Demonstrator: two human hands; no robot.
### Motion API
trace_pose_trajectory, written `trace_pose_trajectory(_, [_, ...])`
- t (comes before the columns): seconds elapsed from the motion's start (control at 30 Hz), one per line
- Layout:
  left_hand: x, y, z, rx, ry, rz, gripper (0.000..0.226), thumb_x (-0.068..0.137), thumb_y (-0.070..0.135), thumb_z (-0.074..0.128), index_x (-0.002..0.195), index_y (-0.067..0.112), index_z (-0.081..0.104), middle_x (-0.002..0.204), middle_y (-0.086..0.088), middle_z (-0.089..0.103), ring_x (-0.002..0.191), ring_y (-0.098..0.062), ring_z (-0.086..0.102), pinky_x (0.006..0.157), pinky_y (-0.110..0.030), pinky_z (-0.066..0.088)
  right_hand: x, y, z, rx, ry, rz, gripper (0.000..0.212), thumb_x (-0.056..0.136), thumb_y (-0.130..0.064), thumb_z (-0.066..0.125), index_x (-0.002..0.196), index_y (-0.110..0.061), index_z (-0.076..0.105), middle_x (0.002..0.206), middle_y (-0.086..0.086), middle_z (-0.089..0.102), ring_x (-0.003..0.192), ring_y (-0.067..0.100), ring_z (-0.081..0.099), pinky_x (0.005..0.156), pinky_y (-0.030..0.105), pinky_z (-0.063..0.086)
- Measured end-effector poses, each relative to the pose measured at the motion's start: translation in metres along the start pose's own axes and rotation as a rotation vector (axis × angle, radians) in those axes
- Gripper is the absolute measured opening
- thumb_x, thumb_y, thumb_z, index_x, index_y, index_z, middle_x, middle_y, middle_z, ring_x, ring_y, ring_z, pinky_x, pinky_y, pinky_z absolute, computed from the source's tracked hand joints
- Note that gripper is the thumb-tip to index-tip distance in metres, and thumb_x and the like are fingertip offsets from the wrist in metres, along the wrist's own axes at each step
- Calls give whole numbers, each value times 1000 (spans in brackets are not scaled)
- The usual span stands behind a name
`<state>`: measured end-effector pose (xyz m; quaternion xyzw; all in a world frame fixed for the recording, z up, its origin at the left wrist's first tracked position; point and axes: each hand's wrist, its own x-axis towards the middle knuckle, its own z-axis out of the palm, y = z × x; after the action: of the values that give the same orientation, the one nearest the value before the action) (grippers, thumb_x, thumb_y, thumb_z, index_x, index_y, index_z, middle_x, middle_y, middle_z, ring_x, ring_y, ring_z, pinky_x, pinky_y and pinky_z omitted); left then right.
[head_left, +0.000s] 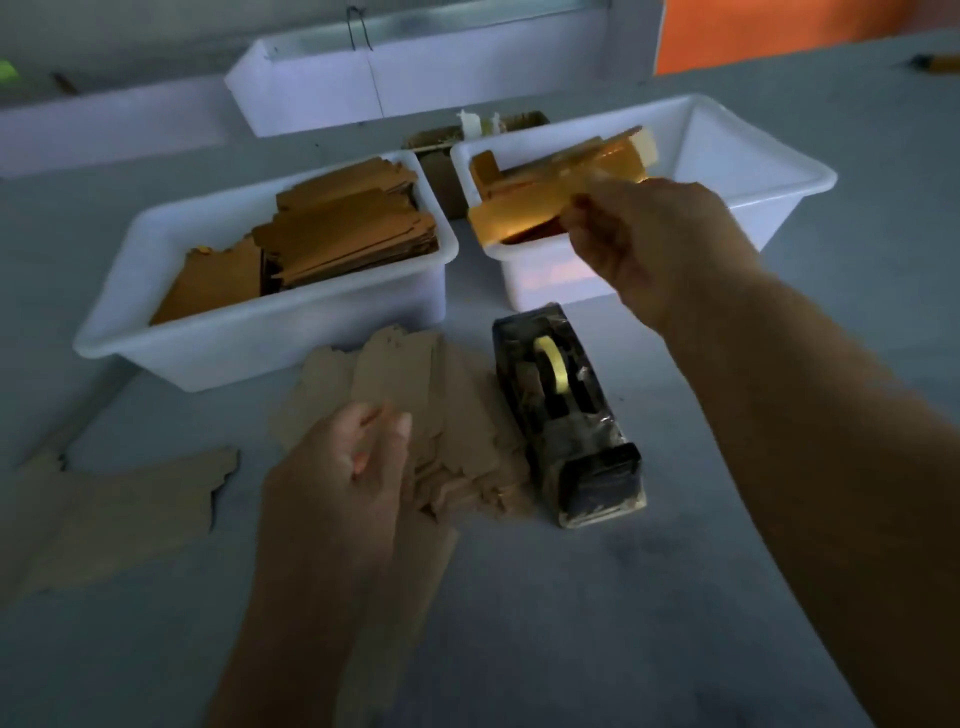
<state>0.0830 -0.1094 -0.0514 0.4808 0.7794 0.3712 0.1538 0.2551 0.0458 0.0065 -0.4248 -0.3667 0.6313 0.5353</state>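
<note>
My right hand (644, 244) reaches out over the near rim of the right white tub (753, 150) and pinches a folded golden-brown cardboard piece (524, 208) that hangs above the tub's left end. My left hand (337, 483) rests with loosely curled fingers on a fanned pile of flat brown cardboard cutouts (457, 415) on the table and grips nothing that I can see. A black tape dispenser (566, 410) with a yellowish roll stands just right of that pile, between my two arms.
The left white tub (260, 343) holds stacked flat cardboard cutouts. Another flat cutout (119, 514) lies on the grey table at the left. A third white tub (415, 78) stands at the back, with a small brown box (441, 171) between the tubs. An orange panel is at the far right.
</note>
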Motion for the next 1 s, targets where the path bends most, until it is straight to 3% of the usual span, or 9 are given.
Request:
trace_pose_trajectory(0.07, [4,-8,8,200,-47,-1,44,91,42,53,125,14,57,122,-4,63,114,-25,57,88,-30,39,14,-4,2,138,122,23,16,89,-10,62,103,-3,61,87,9,68,78,15,70,68,25,58])
trace_pose_trajectory(0.17, [3,-11,16,389,-79,5,49,94,42,48,131,9,50,130,-11,57,118,-29,53,92,-33,40,4,6,-2,102,87,2,14,91,-4,55,104,-8,59,80,1,71,85,19,71,71,29,59])
trace_pose_trajectory(0.33, [-5,0,19,530,-44,164,30,94,33,23,89,16,47,99,-7,61,92,-28,60,63,-27,26,-44,35,-5,-229,-63,41,17,93,-8,54,108,-11,61,100,5,68,89,14,70,80,32,58])
trace_pose_trajectory(0.5, [-4,7,3,469,94,94,25,96,22,40,89,11,60,73,-1,55,66,-20,49,56,-27,26,-68,35,-8,-581,-102,-120,15,91,-13,56,101,-17,67,92,0,71,82,11,71,79,34,58])
trace_pose_trajectory(0.6, [-6,13,-3,557,105,28,16,93,31,52,90,20,63,81,2,61,73,-21,52,59,-27,30,-84,38,-9,-617,-181,-125,14,88,-15,59,90,-24,69,81,-2,73,74,8,71,73,33,60])
trace_pose_trajectory(0.73, [-21,16,2,499,153,173,25,69,22,81,63,12,58,62,-3,56,67,-29,57,52,-28,27,-108,60,-2,-637,-304,5,14,77,-34,59,84,-25,68,74,-5,73,68,11,71,72,41,59])
trace_pose_trajectory(0.83, [-29,11,9,443,209,315,26,72,21,77,60,11,56,62,-3,54,63,-29,57,50,-25,27,-114,72,5,-682,-312,-8,26,75,-45,54,83,-23,66,74,-9,72,71,10,70,73,42,58])
trace_pose_trajectory(0.97, [-40,6,16,368,138,446,23,77,26,49,68,11,64,68,-2,59,72,-20,54,59,-28,35,-116,81,11,-883,-287,-38,22,82,-50,53,81,-27,55,73,-11,67,69,3,66,62,17,54])
trace_pose_trajectory(1.0, [-43,5,17,346,118,465,27,76,27,46,70,11,67,72,-1,62,76,-17,51,64,-29,37,-117,82,12,-905,-265,-43,22,84,-48,54,80,-27,51,73,-10,66,69,6,66,62,19,53])
